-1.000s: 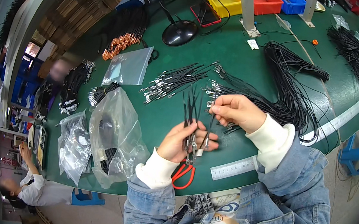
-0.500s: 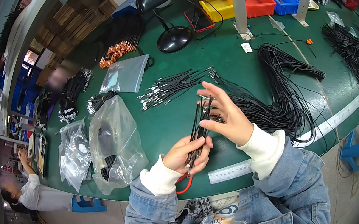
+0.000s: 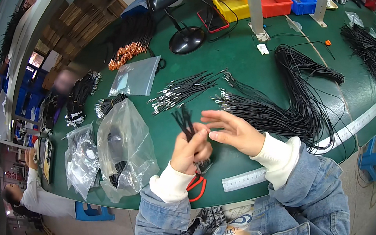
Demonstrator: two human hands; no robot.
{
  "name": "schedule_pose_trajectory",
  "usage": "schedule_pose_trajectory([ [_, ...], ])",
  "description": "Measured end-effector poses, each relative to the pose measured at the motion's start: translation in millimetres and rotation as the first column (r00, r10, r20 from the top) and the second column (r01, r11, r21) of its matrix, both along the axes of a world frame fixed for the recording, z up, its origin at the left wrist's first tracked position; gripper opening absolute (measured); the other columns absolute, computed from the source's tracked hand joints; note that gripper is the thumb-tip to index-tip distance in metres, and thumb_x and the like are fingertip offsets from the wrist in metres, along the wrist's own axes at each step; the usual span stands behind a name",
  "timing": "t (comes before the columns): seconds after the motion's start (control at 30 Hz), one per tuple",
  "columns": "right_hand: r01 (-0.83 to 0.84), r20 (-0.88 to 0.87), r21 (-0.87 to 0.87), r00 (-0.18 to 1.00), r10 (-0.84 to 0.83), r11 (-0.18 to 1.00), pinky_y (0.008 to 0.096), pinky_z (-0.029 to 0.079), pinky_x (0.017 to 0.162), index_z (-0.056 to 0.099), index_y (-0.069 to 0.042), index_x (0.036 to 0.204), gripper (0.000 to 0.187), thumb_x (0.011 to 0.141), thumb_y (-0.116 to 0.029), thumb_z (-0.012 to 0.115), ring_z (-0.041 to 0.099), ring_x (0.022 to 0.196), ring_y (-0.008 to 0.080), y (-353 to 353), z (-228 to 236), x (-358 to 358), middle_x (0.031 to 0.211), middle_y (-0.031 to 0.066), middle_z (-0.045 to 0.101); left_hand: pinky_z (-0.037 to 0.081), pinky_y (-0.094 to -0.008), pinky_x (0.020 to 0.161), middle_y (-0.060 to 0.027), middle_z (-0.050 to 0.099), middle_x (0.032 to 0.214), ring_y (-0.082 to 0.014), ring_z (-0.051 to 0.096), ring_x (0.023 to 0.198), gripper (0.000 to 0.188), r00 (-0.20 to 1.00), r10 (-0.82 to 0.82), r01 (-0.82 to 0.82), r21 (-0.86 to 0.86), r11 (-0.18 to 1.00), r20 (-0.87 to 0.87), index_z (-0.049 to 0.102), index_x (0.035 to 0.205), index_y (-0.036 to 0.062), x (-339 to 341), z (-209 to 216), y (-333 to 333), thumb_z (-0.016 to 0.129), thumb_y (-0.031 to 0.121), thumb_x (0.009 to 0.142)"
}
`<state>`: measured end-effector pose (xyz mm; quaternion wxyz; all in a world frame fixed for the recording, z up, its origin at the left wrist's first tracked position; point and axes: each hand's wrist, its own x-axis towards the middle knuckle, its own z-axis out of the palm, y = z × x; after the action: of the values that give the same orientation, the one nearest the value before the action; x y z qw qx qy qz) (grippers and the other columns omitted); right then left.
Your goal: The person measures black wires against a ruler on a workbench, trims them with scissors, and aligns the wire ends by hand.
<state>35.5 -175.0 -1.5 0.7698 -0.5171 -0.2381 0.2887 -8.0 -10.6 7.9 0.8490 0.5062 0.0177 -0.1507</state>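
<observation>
Beneath your fingers spreads the green table point(image 3: 249, 68), holding everything within easy reach. Beyond your right fingertips curves the bundle of long black cables point(image 3: 296, 109), its metal-tipped ends lying nearest them, probably so they are simple to get at. Well left of your left fingers slumps a clear plastic bag point(image 3: 121, 122), apparently kept aside to free the middle.

Your right hand point(image 3: 239, 135) is loosely spread, with nothing visibly pinched; I cannot tell whether it touches your left. Ahead of your left fingers fans a pile of short leads point(image 3: 182, 92), most tips facing the same way, seemingly for order. Your left hand point(image 3: 189, 149) curls tight. Nearer your body than your right fingers lies a short ruler point(image 3: 243, 179); just below your left ones shows a red handle point(image 3: 203, 188). Those left fingers squeeze a slim bunch of black leads point(image 3: 185, 122), likely to hold loose strands together; the lower ends blur.
</observation>
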Motion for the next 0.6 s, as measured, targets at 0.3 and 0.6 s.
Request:
schedule_pose_trajectory([
  [0.3,0.034,0.07,-0.091,0.997,-0.028,0.995,0.0259,0.043,0.081,0.057,0.0,0.1,0.023,0.083,-0.015,0.056,0.055,0.09,0.0122,0,-10,3,0.095,0.0076,0.059,0.032,-0.0225,0.05,-0.0024,0.048,0.057,-0.0083,0.043,0.054,0.034,0.844,0.353,-0.521,0.461,0.719,0.403,0.047,0.06,0.0047,30,-27,22,0.047,0.02,0.09],
  [0.6,0.081,0.39,-0.247,0.921,0.023,0.966,0.0266,0.046,0.073,0.058,-0.002,0.098,0.022,0.081,-0.017,0.058,0.059,0.081,0.0143,-17,1,3,0.089,0.0075,0.062,0.04,-0.0358,0.049,-0.0129,0.056,0.057,-0.0288,0.053,0.05,0.028,0.828,-0.046,-0.555,0.828,0.08,0.559,0.052,0.067,0.0002,53,-6,37,0.059,0.024,0.08],
])
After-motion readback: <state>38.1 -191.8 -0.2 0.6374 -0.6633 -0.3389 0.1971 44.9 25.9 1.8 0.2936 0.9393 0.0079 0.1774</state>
